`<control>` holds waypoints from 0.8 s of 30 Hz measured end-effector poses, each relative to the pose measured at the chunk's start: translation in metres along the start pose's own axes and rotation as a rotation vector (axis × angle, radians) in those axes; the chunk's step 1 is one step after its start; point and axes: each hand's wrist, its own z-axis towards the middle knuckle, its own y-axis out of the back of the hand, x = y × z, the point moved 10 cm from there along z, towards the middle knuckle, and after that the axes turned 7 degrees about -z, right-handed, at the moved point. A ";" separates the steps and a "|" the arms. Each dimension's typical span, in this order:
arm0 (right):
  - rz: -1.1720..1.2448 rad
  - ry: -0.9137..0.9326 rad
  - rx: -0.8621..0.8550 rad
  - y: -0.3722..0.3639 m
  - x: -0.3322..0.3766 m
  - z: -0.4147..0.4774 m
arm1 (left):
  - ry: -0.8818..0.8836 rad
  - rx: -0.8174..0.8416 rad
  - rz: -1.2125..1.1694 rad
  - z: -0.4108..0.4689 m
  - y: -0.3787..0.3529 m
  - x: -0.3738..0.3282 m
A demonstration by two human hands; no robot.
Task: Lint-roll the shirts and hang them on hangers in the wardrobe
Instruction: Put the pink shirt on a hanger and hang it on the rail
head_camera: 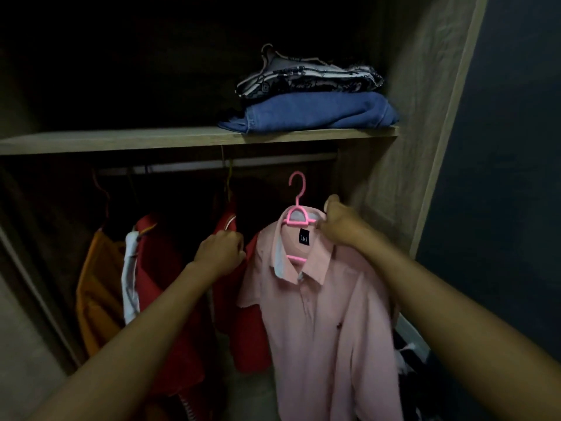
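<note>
A pale pink collared shirt hangs on a pink plastic hanger, whose hook is free in the air below the wardrobe rail. My right hand is shut on the hanger's right shoulder and the shirt's collar. My left hand is closed on the edge of a red shirt that hangs from the rail, just left of the pink shirt.
An orange garment and a white-trimmed piece hang further left. On the wooden shelf above lies folded denim under a patterned garment. The wardrobe's side panel stands at right. Dark clothes lie low right.
</note>
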 end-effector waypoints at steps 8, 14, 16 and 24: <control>0.202 0.004 -0.127 0.001 0.021 0.024 | -0.083 -0.027 -0.051 -0.007 0.014 -0.015; 0.297 -0.059 -0.186 -0.001 0.026 0.051 | -0.102 -0.070 -0.065 -0.006 0.017 -0.029; 0.278 -0.067 -0.192 -0.003 0.027 0.058 | -0.108 -0.075 -0.071 -0.005 0.016 -0.032; 0.272 -0.076 -0.166 -0.031 0.014 0.071 | -0.134 -0.080 -0.119 -0.009 0.016 -0.032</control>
